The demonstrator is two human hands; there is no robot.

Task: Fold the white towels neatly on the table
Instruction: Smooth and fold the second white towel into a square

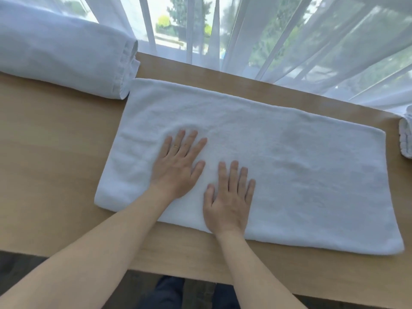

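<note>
A: Head view, looking down: the white towel (278, 166) lies flat across the middle of the wooden table (51, 170), a long rectangle that looks already folded once lengthwise, running from about nine o'clock toward three o'clock. What's the step, as you read it?

B: Smoothing, I'd say. Both palms are down on its left half. The left hand (178, 168) sits toward ten o'clock of the right hand (229, 204), the two just beside each other.

A: And the fingers?

B: Straight and a little spread on both hands, laid flat on the cloth. Nothing is pinched or gripped; they only press. There's a ring (175, 145) on the left hand.

A: How to do it well?

B: Sweep from the middle outward toward three o'clock and nine o'clock, with light, even pressure so the layers don't slide apart. The near edge bows slightly, so square the corners before the next fold.

A: Anything else on the table?

B: A stack of folded towels (66, 61) at ten o'clock, its corner touching or just beside the flat towel; I can't tell which. Another rolled or folded towel (406, 139) shows at the three o'clock edge, apart from it. Sheer curtains (289, 41) hang at twelve o'clock.
</note>
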